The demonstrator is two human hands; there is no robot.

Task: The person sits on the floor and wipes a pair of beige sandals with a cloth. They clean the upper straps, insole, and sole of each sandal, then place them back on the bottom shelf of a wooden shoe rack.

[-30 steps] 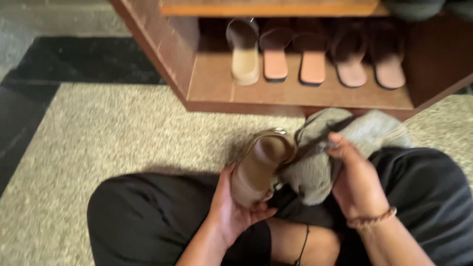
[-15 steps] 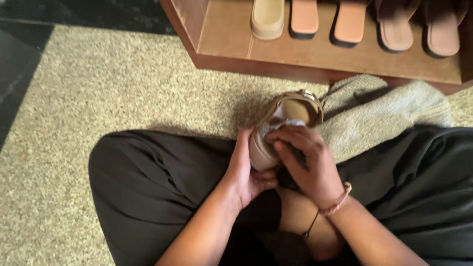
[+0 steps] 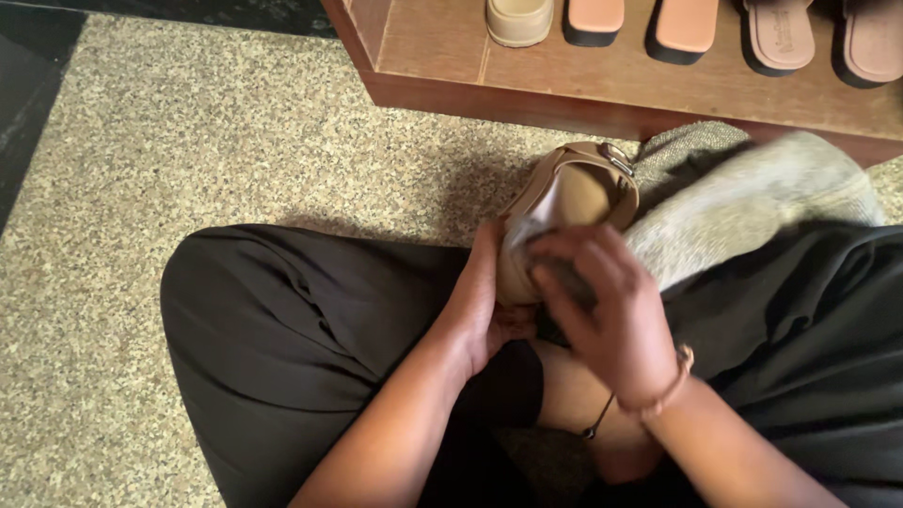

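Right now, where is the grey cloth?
In the head view, the grey cloth lies right of the tan sandal, across the person's lap, just below the wooden shelf.

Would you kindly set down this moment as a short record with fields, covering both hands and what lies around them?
left hand: left hand cups the heel end of a tan buckled sandal, grip closed on it
right hand: right hand lies over the sandal, blurred; a beaded bracelet on the wrist
cloth: grey cloth beside the sandal, on the lap
posture: seated cross-legged in black trousers
floor: speckled floor
shelf: wooden shoe rack with five sandals in a row
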